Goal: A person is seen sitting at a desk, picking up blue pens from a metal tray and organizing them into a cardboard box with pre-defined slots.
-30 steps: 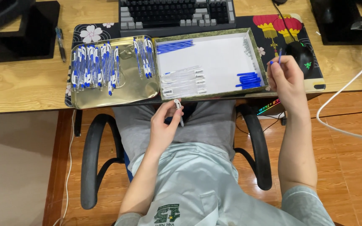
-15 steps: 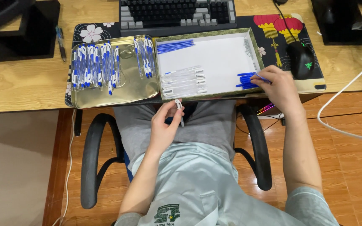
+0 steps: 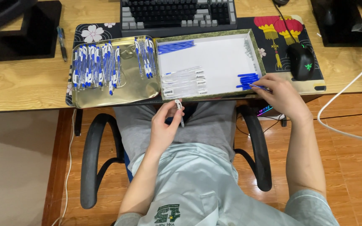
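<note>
Over my lap, just below the counter (image 3: 21,88) edge, my left hand (image 3: 164,125) holds a slim pen barrel (image 3: 179,109) of clear and white plastic, thumb and fingers closed around it so it stands nearly upright with its pale cap end on top. The forearm comes up from my chest with the wrist bent inward.

My right hand (image 3: 282,97) reaches out to the right rim of the white box lid (image 3: 214,58), a shallow rectangular tray with a green patterned border. Its fingertips are pinched together on a thin blue refill (image 3: 258,87), lifting one end of it from the small heap of blue refills (image 3: 246,80) lying by that rim. The arm is stretched forward, palm down, knuckles raised.

Inside the lid, a row of clear barrels (image 3: 184,81) lies flat near the front left corner, and a bundle of blue pieces (image 3: 175,46) sits along the back left. Tiny pale parts (image 3: 248,47) are strewn along the far right wall.

Beside it to the left is a shiny gold metal tray (image 3: 126,86) with rounded corners, carrying finished pens (image 3: 95,65) in blue and white, lined up side by side in two groups.

Behind both trays stands a dark keyboard (image 3: 177,14), and a black mouse (image 3: 301,60) rests on a flowered mat (image 3: 273,31) to the right.
</note>
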